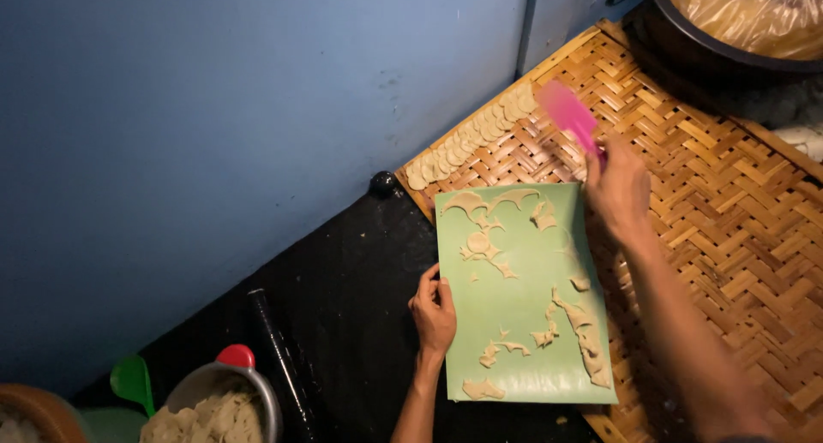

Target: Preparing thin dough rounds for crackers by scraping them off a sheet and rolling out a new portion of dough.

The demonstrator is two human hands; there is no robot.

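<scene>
Hands of one person work over a pale green sheet [523,306] that lies partly on a woven bamboo mat [729,203] and partly on a black surface [351,289]. Taking the sheet as the landmark: the left hand [433,310] rests at its left edge, fingers curled over the rim and pinning it down. The right hand [619,190] hovers just past its upper right corner, closed around the handle of one pink spatula [570,116], whose blade is blurred and points up and away over the mat.

On the sheet lie ragged dough scraps [585,336], roughly ten separate pieces, plus one small round disc [477,242] near the upper left. Beyond the sheet's top edge, one overlapping row of dough discs [471,134] runs along the mat's border beside the blue wall [214,126]; they are too many and too overlapped to count. One small black knob [382,183] sits by the top left corner of the sheet. Left of the sheet lies one dark rod [279,357]. Further to the lower left stand one metal bowl [257,392] of dough pieces and one green scoop [133,380]. Past the upper right, one dark basin [711,40] holds a plastic-wrapped mass.
</scene>
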